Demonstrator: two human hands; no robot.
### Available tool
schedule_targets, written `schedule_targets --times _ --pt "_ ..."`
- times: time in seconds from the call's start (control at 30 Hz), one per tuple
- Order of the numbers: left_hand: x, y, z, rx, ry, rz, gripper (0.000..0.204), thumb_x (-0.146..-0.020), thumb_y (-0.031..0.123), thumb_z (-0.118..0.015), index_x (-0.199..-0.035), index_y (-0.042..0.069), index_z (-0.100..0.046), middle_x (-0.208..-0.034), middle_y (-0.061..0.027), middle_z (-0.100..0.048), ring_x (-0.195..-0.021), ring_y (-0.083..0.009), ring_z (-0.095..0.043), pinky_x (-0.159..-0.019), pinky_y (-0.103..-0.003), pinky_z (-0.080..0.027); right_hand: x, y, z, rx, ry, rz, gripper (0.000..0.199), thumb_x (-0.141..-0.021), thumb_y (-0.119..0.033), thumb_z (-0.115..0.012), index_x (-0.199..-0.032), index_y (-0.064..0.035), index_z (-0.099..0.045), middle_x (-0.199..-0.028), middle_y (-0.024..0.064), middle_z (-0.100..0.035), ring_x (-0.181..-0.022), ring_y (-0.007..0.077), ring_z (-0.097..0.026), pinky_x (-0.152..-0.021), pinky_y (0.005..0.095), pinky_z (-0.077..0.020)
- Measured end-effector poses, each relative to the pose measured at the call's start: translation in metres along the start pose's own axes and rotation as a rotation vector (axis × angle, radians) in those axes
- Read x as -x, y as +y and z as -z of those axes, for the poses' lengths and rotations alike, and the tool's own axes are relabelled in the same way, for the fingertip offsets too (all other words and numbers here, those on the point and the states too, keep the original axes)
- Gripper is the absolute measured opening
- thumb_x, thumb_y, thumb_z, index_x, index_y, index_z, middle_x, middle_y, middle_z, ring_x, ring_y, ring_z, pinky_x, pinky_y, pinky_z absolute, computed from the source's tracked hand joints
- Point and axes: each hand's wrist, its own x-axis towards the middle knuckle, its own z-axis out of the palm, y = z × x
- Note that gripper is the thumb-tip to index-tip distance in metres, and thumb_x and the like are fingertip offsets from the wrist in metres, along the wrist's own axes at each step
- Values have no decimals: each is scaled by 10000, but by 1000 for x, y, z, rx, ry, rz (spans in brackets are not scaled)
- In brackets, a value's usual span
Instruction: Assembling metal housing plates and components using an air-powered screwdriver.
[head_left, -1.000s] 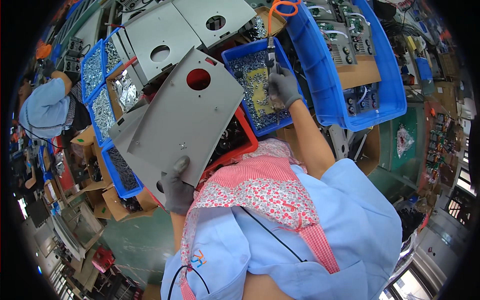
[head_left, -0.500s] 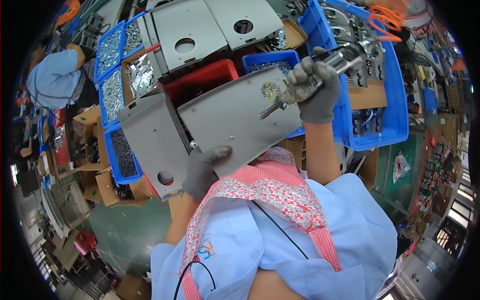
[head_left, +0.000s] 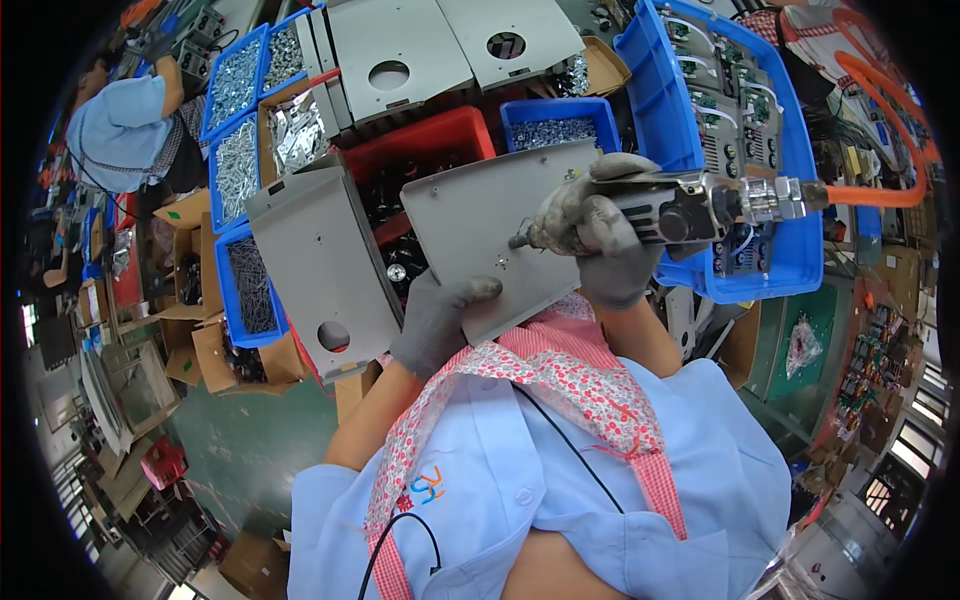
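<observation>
My right hand [head_left: 610,225] is wrapped around a power tool [head_left: 680,210] lying nearly level, fingers closed about its front end, with an orange hose [head_left: 880,196] running off its back. My left hand [head_left: 440,320] pinches the near edge of a grey panel [head_left: 490,215], thumb on top and fingers underneath. The panel lies tilted in front of me, and the tool's bit [head_left: 519,240] points at its face, close to a small group of holes; I cannot tell whether it touches. A few small fittings sit along the panel's far edge, so I judge this panel partly done, though my right hand hides some of it. Just left lies another grey panel with a round hole; how finished that one is, I cannot say. Beyond are a red bin [head_left: 445,135] and a blue bin [head_left: 555,104] holding plenty of small metal parts. More grey panels [head_left: 400,40] lie at the back, perhaps waiting, while the blue crate [head_left: 655,110] to the right carries rows of units with circuit boards.
</observation>
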Motion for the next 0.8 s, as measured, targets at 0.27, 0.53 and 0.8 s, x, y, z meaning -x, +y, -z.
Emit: schedule_targets --times 0.27,0.53,0.8 --pt "-3 -6 8 -30 -20 -18 349 -696 11 -666 -1022 -79 -582 -944 -156 -629 -814 -216 -638 -742 -339 -549 4 5 8 -15 18 -12 308 -822 -14 -437 -1127 -32 -393 -682 114 -526 -518 179 -492 -491 337 -449" --pt "-1 -8 5 54 20 -46 344 -712 3 -665 -1033 -73 -570 -962 -160 -623 -819 -225 -643 -730 -344 -561 -13 4 12 -11 96 2 288 -828 -150 -464 -1090 -31 -458 -664 73 -450 -498 179 -453 -542 391 -450" --pt "2 -3 6 131 47 -125 362 -723 -14 -648 -1064 -85 -549 -979 -176 -616 -833 -249 -652 -725 -350 -575 -48 -5 48 -456 403 -27 208 -803 -206 -562 -924 -37 -561 -652 -12 -390 -578 131 -415 -629 327 -402"
